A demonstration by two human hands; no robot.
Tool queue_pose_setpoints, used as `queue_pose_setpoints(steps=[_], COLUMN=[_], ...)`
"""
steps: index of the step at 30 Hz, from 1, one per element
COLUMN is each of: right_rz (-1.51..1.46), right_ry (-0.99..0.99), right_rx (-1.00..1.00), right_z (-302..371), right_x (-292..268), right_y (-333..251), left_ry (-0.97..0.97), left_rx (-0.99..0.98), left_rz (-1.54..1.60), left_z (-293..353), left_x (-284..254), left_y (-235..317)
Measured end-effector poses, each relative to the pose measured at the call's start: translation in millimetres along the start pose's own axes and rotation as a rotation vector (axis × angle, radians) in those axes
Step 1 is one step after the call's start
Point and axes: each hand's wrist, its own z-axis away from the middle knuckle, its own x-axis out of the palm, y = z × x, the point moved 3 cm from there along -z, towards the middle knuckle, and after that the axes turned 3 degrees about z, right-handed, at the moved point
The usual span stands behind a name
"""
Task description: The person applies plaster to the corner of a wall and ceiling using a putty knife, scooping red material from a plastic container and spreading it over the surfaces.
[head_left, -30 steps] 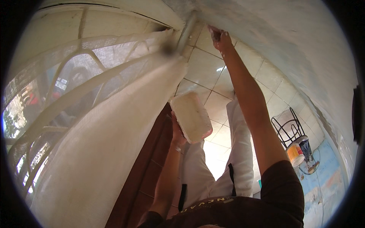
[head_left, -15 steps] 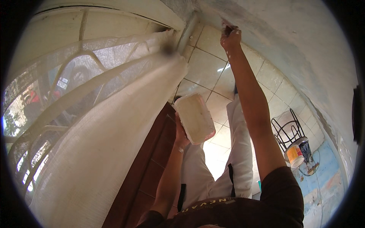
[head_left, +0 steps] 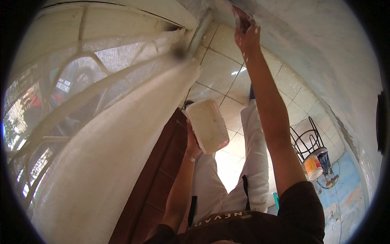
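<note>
My left hand grips the left side of a rectangular whitish plastic tub, its rim smeared with white paste and pinkish at the near corner. The tub's open top faces up, and its pale inside shows. My right hand is stretched far forward, up against the pale wall. Its fingers are closed around a thin flat scraper, mostly hidden by the hand, with its edge at the wall. White smears mark the right fingers.
A sheer white curtain hangs at the left before a barred window. Beige floor tiles lie below, with a dark red tiled step beside my left arm. At right stands a black wire rack near an orange-and-white tub.
My right hand has moved a little farther forward and up along the wall with the scraper. The left hand and the tub have hardly shifted.
</note>
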Motion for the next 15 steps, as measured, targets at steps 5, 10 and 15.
queue_pose_setpoints(steps=[5, 10, 15], right_rz=[-1.471, -1.455, -1.719], right_ry=[0.194, -0.036, 0.023], right_rx=[1.057, 1.051, 1.019], right_z=[43.6, -9.2, -35.9], right_x=[45.4, 91.5, 57.9], right_y=[21.5, 66.1, 19.6], left_ry=[0.010, 0.146, 0.083], left_rx=[-0.001, -0.051, 0.047], left_rz=[-0.009, 0.148, -0.063], left_z=[1.8, -13.0, -7.9], left_x=[0.6, -21.2, -3.7], left_y=[2.8, -6.6, -3.0])
